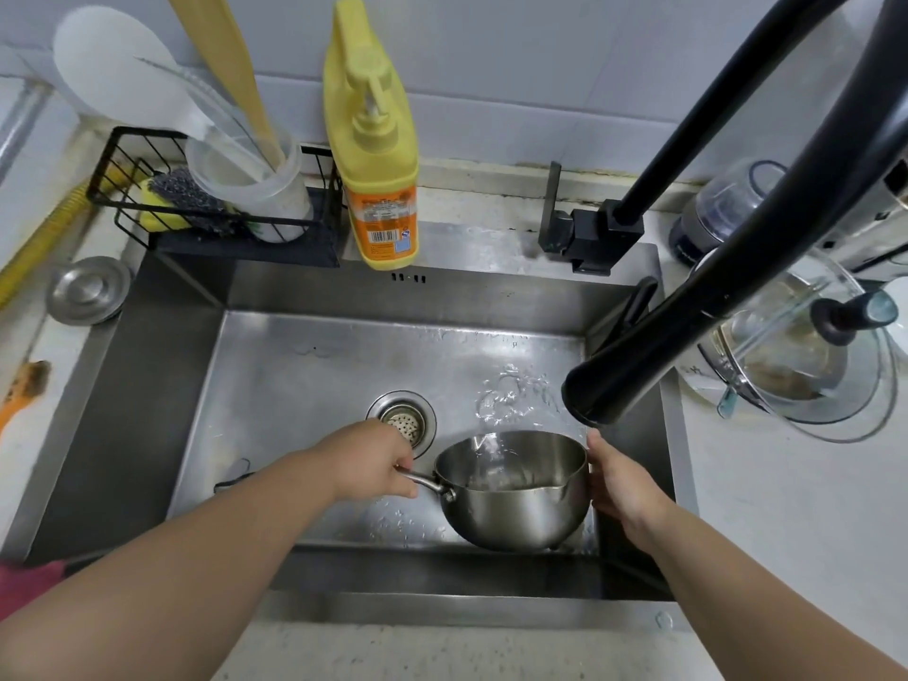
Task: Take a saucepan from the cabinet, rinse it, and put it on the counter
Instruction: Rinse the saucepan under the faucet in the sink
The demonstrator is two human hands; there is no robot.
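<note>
We are looking down on a steel sink (162,385) set into a pale speckled counter (786,508), with white wall tiles (491,66) behind. The sink floor is showing water droplets and a round drain strainer (404,422). A black tap (688,297) is arching over from the right, its spout hanging above the right half of the sink. At the back left, a black wire rack (123,199) is holding a scrubber, a sponge and a clear cup of utensils. Beside it a yellow soap bottle (373,154) is standing upright; its orange label is carrying print and a barcode, but we are finding the writing too small to read. A steel lid (88,290) is lying on the counter at left, and a glass lid (810,366) at right.

The saucepan (516,503) is sitting low in the front right of the sink, upright, with water pooling inside. The left hand (373,464) is closing its grip around the handle. The right hand (619,484) is resting with fingers extended against the saucepan's right wall, not wrapping it.
</note>
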